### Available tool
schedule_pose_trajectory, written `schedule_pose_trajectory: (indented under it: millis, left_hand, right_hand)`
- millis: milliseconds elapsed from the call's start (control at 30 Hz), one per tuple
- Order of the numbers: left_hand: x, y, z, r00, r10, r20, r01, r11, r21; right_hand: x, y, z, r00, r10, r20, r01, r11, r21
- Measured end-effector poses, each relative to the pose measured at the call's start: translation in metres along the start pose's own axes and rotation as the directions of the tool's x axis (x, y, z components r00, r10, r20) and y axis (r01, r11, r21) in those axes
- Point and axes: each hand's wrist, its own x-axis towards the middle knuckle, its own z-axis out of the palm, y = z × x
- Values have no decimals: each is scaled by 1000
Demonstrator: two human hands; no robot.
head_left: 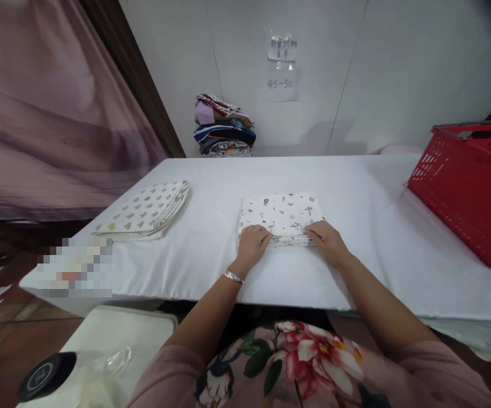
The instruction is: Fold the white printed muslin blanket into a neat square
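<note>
A white cloth with small grey and dark prints lies folded in layers on the white-covered table, straight in front of me. My left hand grips its near left edge, fingers curled over the fold. At the near right edge my right hand pinches the same cloth between thumb and fingers. The undersides of both hands' grips are hidden. Further left rests another folded cloth, cream with grey motifs, touched by neither hand.
A red plastic basket stands at the table's right end. Behind the far edge rises a stack of folded fabrics against the wall. A pinkish curtain hangs at the left. Below the table's near left, a white surface holds a black round object.
</note>
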Motion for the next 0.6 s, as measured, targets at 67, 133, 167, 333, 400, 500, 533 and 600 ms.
schedule_pose_trajectory:
  millis: [67, 133, 167, 333, 400, 500, 533, 600]
  left_hand:
    - [-1, -2, 0, 1000, 15, 22, -15, 1000, 10]
    - [-1, -4, -1, 999, 22, 42, -23, 1000, 11]
    - [0, -4, -2, 998, 22, 51, -23, 1000, 9]
    - [5, -5, -6, 993, 30, 111, -33, 999, 29]
    - [7, -4, -6, 991, 45, 127, -51, 998, 46]
    - [9, -3, -6, 991, 55, 125, -63, 996, 66]
    - [9, -2, -6, 992, 56, 112, -64, 996, 69]
    - [8, 0, -6, 995, 63, 75, -69, 995, 75]
  right_hand:
    - [0, -2, -2, 999, -4, 49, 4, 1000, 2]
    - [-1, -3, -3, 997, -1, 72, 1, 1000, 3]
    - [-1, -3, -4, 997, 0, 77, -1, 1000, 3]
    - [-1, -1, -4, 993, -7, 117, 9, 1000, -12]
    - [0, -1, -3, 992, -4, 125, 7, 1000, -21]
    - [2, -3, -1, 995, 6, 97, -2, 999, -42]
    - [2, -4, 0, 997, 6, 72, -2, 999, -49]
    - [3, -5, 0, 1000, -5, 11, 6, 998, -62]
